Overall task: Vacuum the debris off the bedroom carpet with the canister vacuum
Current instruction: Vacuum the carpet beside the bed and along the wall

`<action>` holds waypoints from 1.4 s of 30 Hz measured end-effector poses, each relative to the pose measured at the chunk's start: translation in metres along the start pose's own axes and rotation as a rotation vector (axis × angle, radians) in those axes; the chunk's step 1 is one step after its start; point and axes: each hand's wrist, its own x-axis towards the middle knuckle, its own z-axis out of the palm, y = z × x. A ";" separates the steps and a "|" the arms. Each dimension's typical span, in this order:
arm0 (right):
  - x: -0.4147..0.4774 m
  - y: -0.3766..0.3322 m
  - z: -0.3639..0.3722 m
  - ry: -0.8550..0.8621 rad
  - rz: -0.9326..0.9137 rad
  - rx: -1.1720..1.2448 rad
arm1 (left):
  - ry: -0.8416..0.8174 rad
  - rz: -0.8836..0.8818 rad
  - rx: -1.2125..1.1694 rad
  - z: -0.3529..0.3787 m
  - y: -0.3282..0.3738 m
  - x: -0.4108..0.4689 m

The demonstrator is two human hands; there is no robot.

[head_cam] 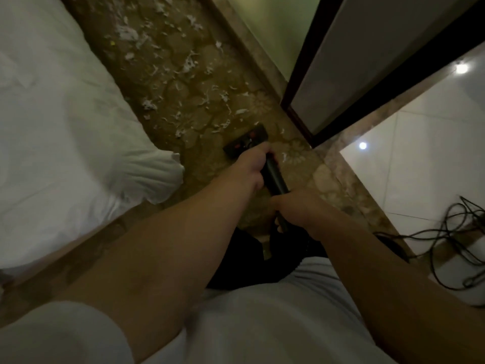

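Note:
The black vacuum wand (273,177) runs from between my hands down to a black floor head (245,141) with red marks, flat on the patterned brown carpet (199,143). My left hand (249,168) grips the wand's lower part, just behind the floor head. My right hand (295,208) grips the wand's upper end near my body. Several white paper scraps (183,67) are scattered over the carpet beyond the floor head; one scrap (284,156) lies to its right. The canister is not in view.
A bed with white sheets (60,122) fills the left side. A dark-framed door panel (349,69) stands at the right of the carpet strip. White tiled floor (425,164) lies further right, with a tangled black cable (451,227) on it.

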 end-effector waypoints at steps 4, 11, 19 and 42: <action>-0.002 0.020 -0.040 0.013 0.041 0.094 | -0.039 -0.031 0.076 0.052 -0.010 0.008; -0.011 0.064 -0.120 0.023 0.106 0.158 | -0.080 -0.075 0.215 0.140 -0.041 0.012; -0.015 0.070 -0.176 -0.023 0.078 0.122 | -0.032 -0.054 0.187 0.186 -0.042 0.010; -0.008 0.103 -0.128 -0.041 0.072 0.037 | -0.081 -0.022 0.169 0.142 -0.081 0.009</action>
